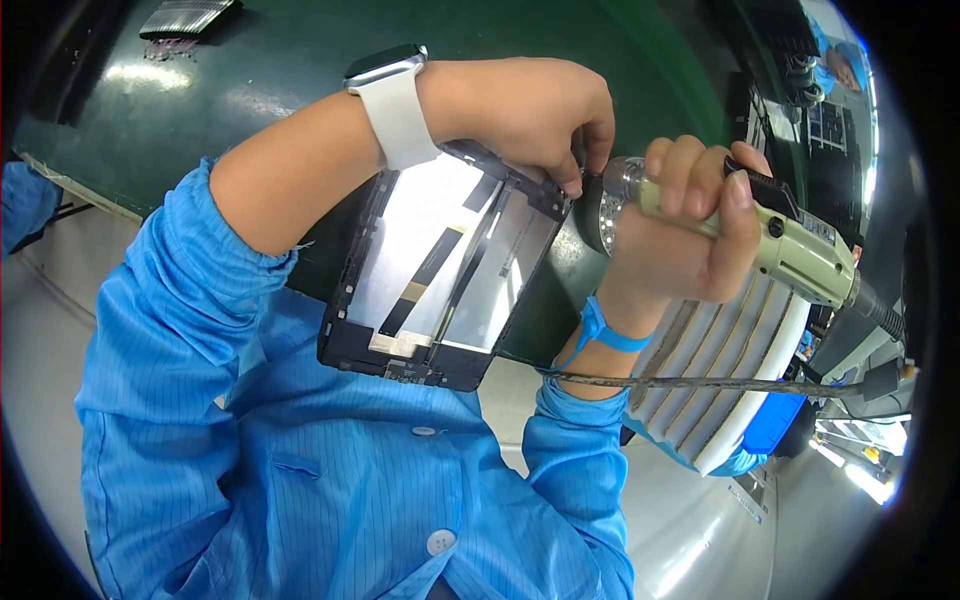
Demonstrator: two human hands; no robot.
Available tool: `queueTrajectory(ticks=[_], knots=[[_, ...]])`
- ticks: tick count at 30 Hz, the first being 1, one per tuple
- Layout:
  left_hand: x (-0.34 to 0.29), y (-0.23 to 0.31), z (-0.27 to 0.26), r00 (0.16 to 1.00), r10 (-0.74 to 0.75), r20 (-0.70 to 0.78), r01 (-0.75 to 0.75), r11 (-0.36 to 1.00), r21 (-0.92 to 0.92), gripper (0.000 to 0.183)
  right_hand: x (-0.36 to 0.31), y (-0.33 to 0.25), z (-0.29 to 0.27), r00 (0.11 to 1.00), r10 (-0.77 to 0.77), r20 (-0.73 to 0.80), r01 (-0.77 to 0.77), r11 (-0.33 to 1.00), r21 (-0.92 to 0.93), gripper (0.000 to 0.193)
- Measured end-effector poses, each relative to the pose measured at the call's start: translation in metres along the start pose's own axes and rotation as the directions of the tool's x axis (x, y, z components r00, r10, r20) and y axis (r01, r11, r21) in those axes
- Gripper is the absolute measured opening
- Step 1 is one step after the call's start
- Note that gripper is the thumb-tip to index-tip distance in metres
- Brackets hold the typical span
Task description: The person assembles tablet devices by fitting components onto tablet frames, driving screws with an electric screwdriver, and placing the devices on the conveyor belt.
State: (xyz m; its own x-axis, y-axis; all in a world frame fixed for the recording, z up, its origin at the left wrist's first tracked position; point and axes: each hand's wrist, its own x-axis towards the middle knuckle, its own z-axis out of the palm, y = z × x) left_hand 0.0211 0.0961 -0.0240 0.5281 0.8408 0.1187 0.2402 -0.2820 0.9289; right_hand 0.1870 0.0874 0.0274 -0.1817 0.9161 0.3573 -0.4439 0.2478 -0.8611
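A tablet frame (515,265) with a black rim, a silvery metal back plate and dark flex strips hangs tilted before my chest, its inside toward me. My left hand (535,115) reaches over its far edge, fingers bent down and closed on the upper right corner. In my right hand (700,215) is a pale green heat gun (800,255) with a black switch and a round, perforated metal nozzle. The fingers wrap round its body. The nozzle faces left, close to that corner of the tablet frame and my left fingertips. What lies beneath my left fingers is hidden.
The green worktable (290,60) spreads beyond my hands, with a finned dark object (190,18) at far left. A blue wrist strap (610,330) is on my right wrist; a cord (740,383) runs right. A white slotted rack (700,370) stands right. Another person (845,65) is at far right.
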Motion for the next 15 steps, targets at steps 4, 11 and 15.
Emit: queueTrajectory(ticks=[4, 11, 15], knots=[[-0.003, -0.004, -0.005, 0.998, -0.047, 0.050, 0.046, 0.999, 0.017, 0.018, 0.000, 0.008, 0.004, 1.000, 0.007, 0.007, -0.007, 1.000, 0.004, 0.032], [0.003, -0.004, -0.005, 0.999, -0.027, 0.027, 0.028, 0.999, -0.038, 0.012, 0.004, 0.005, 0.004, 1.000, -0.026, 0.014, 0.026, 0.999, -0.021, 0.032], [0.003, -0.003, -0.007, 0.999, -0.017, 0.027, 0.019, 0.999, -0.044, 0.013, 0.004, 0.004, 0.005, 1.000, -0.022, 0.017, 0.022, 1.000, -0.011, 0.032]])
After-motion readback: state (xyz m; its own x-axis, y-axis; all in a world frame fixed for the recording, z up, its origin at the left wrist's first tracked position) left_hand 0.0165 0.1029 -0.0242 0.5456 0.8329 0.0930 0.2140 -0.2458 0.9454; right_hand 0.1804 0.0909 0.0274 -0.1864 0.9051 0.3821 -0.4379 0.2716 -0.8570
